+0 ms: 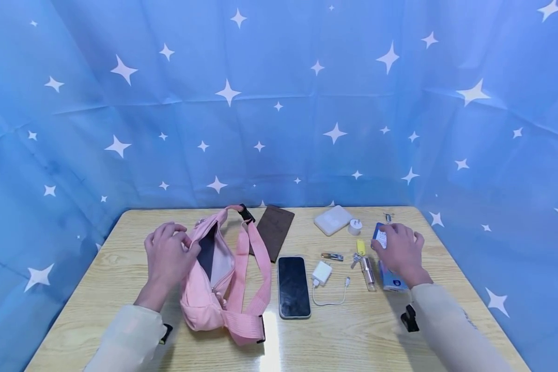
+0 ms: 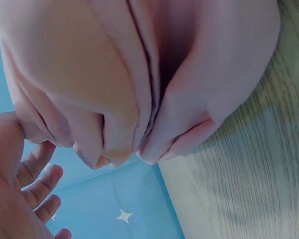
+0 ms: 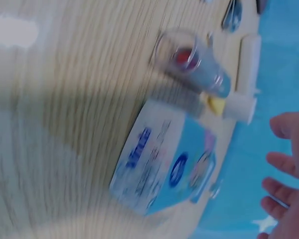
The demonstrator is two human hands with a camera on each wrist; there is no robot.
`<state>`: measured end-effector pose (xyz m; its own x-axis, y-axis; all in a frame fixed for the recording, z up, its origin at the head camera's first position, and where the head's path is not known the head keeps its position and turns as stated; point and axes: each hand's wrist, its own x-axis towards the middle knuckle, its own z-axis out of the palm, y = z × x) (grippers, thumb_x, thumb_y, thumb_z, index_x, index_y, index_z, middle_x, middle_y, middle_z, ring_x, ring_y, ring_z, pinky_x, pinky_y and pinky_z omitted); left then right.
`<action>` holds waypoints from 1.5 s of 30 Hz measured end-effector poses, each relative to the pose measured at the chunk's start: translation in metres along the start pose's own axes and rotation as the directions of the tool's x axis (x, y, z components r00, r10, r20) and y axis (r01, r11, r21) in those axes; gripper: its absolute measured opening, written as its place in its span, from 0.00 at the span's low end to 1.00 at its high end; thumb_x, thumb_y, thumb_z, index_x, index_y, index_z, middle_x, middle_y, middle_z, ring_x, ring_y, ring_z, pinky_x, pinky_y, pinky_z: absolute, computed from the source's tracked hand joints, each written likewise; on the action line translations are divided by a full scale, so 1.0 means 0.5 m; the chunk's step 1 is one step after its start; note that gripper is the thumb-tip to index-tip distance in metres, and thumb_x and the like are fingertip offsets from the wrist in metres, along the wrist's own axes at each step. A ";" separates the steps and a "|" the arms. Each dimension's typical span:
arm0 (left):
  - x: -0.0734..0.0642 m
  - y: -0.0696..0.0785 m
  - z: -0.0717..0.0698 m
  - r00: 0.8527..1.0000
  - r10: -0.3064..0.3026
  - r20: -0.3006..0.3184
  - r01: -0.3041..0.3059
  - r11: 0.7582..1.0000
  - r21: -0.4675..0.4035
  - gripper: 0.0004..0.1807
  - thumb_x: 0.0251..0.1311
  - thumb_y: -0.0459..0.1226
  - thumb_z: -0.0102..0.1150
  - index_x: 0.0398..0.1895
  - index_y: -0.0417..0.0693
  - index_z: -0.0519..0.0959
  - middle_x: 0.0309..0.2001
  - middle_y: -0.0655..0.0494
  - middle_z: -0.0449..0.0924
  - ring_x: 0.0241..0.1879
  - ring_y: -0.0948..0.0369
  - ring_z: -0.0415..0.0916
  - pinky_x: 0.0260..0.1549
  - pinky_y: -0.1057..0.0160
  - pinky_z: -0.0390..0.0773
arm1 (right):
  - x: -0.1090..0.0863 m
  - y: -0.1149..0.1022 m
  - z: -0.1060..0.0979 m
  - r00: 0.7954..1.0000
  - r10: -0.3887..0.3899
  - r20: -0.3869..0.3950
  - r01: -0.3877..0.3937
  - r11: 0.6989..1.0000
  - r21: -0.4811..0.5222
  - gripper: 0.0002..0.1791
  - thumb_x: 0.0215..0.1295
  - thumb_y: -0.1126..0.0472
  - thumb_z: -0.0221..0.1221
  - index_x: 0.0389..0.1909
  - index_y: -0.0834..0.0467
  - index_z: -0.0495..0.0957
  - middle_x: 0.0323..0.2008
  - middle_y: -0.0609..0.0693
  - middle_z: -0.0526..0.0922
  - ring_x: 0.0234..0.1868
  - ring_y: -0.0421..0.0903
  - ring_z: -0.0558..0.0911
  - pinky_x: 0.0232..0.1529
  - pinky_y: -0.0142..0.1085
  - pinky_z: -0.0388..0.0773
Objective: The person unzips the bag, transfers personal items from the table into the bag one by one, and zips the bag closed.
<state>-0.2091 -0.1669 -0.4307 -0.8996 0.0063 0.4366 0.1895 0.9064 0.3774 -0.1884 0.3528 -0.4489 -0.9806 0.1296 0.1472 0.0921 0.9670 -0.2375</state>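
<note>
A pink waist bag lies on the left of the table with its zipped mouth open, showing a dark lining. My left hand pinches the left edge of that mouth between thumb and index finger; in the left wrist view the other fingers curve free beside the cloth. Over at the right, my right hand hovers above a blue-and-white tissue pack, fingers loosely bent and apart from it. A blue item with a white label shows partly beyond this hand. Beside the pack lies a clear lipstick tube.
Between the hands lie a phone, a brown cover, a white charger with cable, a nail clipper and keys with a yellow tag. Farther back are a white power bank and a white plug.
</note>
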 end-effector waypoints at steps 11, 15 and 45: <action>0.006 0.001 0.007 1.000 0.006 0.003 -0.006 1.000 -0.017 0.12 0.50 0.42 0.63 0.16 0.51 0.74 0.51 0.47 0.78 0.62 0.44 0.64 0.62 0.39 0.54 | 0.021 0.051 0.034 0.992 0.102 0.069 -0.099 0.994 -0.050 0.30 0.69 0.47 0.51 0.63 0.63 0.67 0.63 0.72 0.63 0.61 0.72 0.61 0.59 0.72 0.46; 0.006 0.005 0.010 1.000 0.006 0.009 -0.006 1.000 -0.022 0.12 0.50 0.42 0.63 0.15 0.51 0.74 0.51 0.47 0.78 0.62 0.45 0.64 0.62 0.39 0.54 | 0.022 0.064 0.045 0.983 0.160 0.094 -0.153 0.986 -0.072 0.37 0.69 0.42 0.49 0.65 0.68 0.64 0.62 0.76 0.61 0.59 0.74 0.60 0.55 0.74 0.50; 0.000 0.001 0.008 1.000 -0.014 0.007 0.014 1.000 -0.001 0.12 0.51 0.42 0.63 0.15 0.51 0.74 0.51 0.47 0.78 0.63 0.45 0.63 0.63 0.40 0.53 | 0.058 0.055 0.040 0.862 0.415 0.290 -0.414 0.908 -0.070 0.51 0.54 0.31 0.58 0.51 0.79 0.68 0.50 0.78 0.59 0.48 0.71 0.63 0.55 0.71 0.56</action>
<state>-0.2104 -0.1650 -0.4337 -0.9048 -0.0039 0.4258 0.1769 0.9061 0.3842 -0.2175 0.3788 -0.4707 -0.8574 0.4498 -0.2500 0.5015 0.8395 -0.2093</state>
